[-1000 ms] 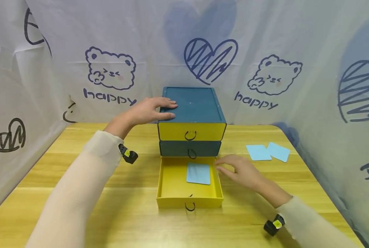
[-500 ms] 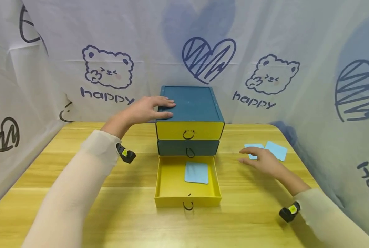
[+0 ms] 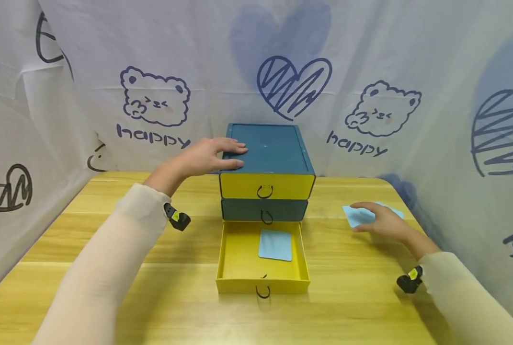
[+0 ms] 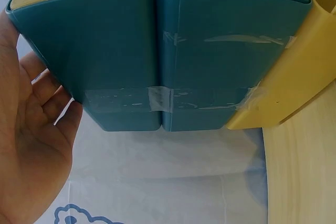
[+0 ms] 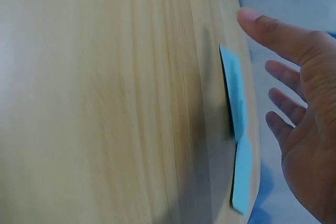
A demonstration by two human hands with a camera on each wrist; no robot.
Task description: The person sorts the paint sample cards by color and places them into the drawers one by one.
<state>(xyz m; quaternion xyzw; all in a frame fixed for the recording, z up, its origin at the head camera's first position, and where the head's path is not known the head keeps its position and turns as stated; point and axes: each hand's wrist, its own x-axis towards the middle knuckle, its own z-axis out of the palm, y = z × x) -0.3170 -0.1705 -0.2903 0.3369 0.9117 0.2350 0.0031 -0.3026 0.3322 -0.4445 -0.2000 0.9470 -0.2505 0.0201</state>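
My left hand (image 3: 204,155) rests on the blue top of a small drawer cabinet (image 3: 278,148), fingers and thumb spread near its left edge. In the left wrist view, clear tape spans the cabinet's side. The bottom yellow drawer (image 3: 236,254) is pulled out, with one light-blue square card (image 3: 275,245) lying inside. At the right, my right hand (image 3: 387,224) hovers over two more light-blue cards, thumb and fingers apart, holding nothing. The right wrist view shows the nearer card (image 5: 235,95) and the farther card (image 5: 241,177) flat on the table beside the fingers.
The yellow top drawer (image 3: 243,186) and blue middle drawer (image 3: 243,210) are closed, each with a black loop pull. A wooden table (image 3: 347,297) extends around the cabinet. White cloth (image 3: 222,72) printed with hearts and bears hangs behind and along the sides.
My right hand has moved from the drawer's right edge rightward to above the two cards on the table. My left hand has stayed on the cabinet top.
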